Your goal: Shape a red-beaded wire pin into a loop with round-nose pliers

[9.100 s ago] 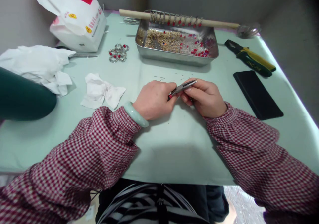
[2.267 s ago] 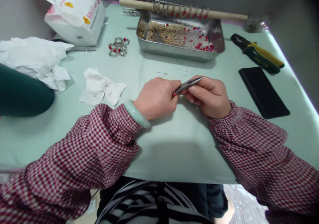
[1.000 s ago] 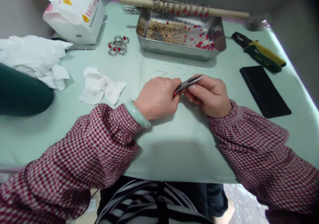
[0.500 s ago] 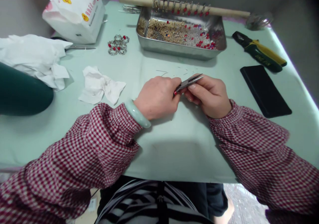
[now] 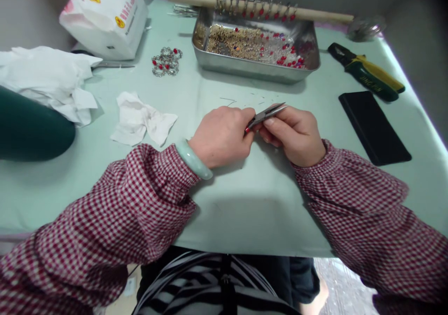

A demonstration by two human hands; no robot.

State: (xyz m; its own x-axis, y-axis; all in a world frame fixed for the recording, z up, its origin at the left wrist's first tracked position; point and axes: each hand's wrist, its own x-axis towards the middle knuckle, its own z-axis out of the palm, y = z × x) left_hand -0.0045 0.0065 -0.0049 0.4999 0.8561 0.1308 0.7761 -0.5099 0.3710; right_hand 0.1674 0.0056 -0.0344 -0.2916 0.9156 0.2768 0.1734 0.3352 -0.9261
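I have both checked sleeves (image 5: 154, 189) running in from the near edge of the surface (image 5: 241, 226), and I would let the forearms bear down there so the wrists stay quiet. My left hand (image 5: 224, 135), a pale green bangle (image 5: 193, 160) at its wrist, is wrapped around the grip end of the needle-nose pliers (image 5: 265, 115). Their slim jaws point away to the right and look slightly parted. My right hand (image 5: 297, 135) is curled in, thumb and forefinger pressed together against the far side of the jaws; I cannot tell whether something small is pinched there. A red spot shows by the left fingers, too tiny for me to name as a bead or part of the grips.

As I judge it, this work asks for fine pressure: squeeze lightly with the left, brace the right fingertips beside the steel, and turn the wrist little by little, keeping skin out of the bite.

Just past the hands lie thin wire snippets (image 5: 227, 99), sharp enough, I suspect, that I should not drag a knuckle across them. A crumpled tissue (image 5: 135, 116) lies to the left, a flat black case (image 5: 374, 128) to the right. Farther off sit a heap of beaded rings (image 5: 166, 63) and a metal tray (image 5: 252, 68) of gold, clear and red beads (image 5: 292, 63). Across its back edge runs a wooden rod (image 5: 318, 15) strung with more rings.
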